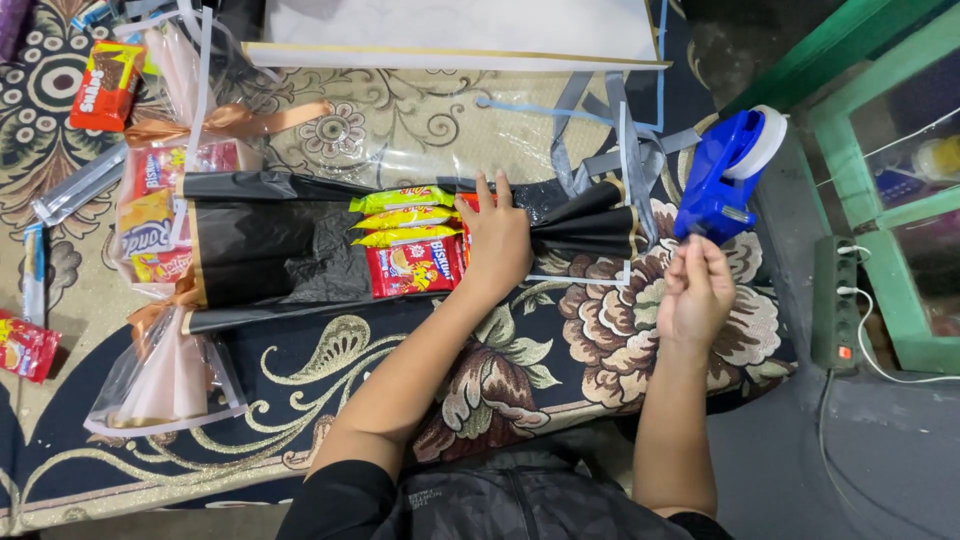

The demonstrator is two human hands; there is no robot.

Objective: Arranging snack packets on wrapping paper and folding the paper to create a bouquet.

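The left hand lies flat, fingers spread, on glossy snack packets bundled in crinkled black wrap. The right hand pinches tape at a blue plastic dispenser.

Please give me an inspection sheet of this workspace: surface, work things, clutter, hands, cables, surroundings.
Surface: patterned floral carpet, dark and beige.
Work things: black wrapping paper with red and yellow snack packets lying on it; blue tape dispenser.
Clutter: finished snack bouquet with bronze ribbon, loose red packets at left, white sheet at top, grey ribbon.
Hands: left hand presses flat on the packets and paper; right hand pinches at the dispenser's front, tape itself too small to tell.
Cables: power strip with white cable.
Surroundings: green cabinet frame, grey floor.
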